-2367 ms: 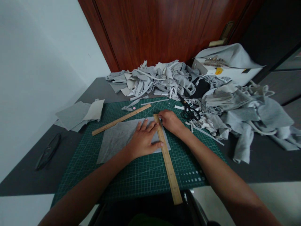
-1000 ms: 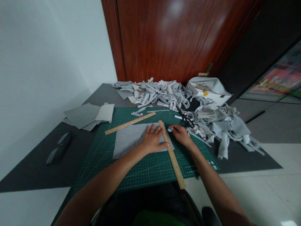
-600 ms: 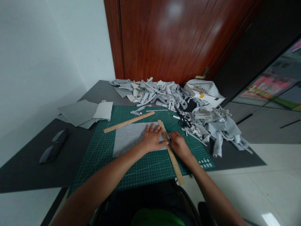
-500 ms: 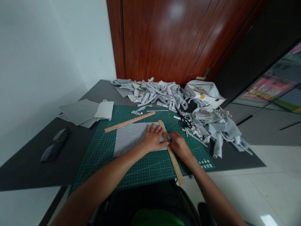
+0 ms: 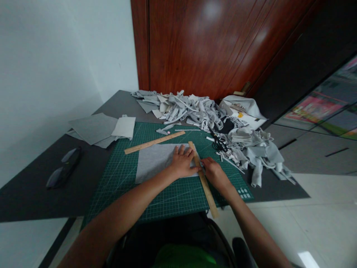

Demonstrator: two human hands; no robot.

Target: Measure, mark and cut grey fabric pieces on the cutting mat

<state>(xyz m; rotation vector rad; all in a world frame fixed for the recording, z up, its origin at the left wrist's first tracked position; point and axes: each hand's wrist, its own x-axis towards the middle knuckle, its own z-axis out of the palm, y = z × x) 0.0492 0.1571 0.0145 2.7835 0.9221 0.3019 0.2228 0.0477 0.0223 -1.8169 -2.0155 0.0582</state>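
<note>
A piece of grey cloth [image 5: 153, 160] lies flat on the green cutting mat [image 5: 167, 199]. Across its right edge runs a wooden ruler [image 5: 206, 190], slanting down past the mat's front edge. My left hand [image 5: 182, 162] rests on the cloth with fingers spread, its fingertips and thumb pressing at the ruler's left side. Just right of the ruler, my right hand [image 5: 214, 171] is closed, fingers pinched near the cloth's edge; whatever it grips is too small and covered to name. A second wooden ruler [image 5: 154, 142] lies along the far edge of the cloth.
Heaps of grey cloth scraps [image 5: 192, 108] line the back and right of the table. Black-handled scissors [image 5: 219, 143] lie by the right heap. Flat cloth pieces [image 5: 96, 128] and glasses [image 5: 64, 167] are at left. A white box [image 5: 242, 113] stands at back right.
The view has shifted slightly. Both hands stay at the ruler in nearly the same pose, and the cloth and rulers show no clear movement.
</note>
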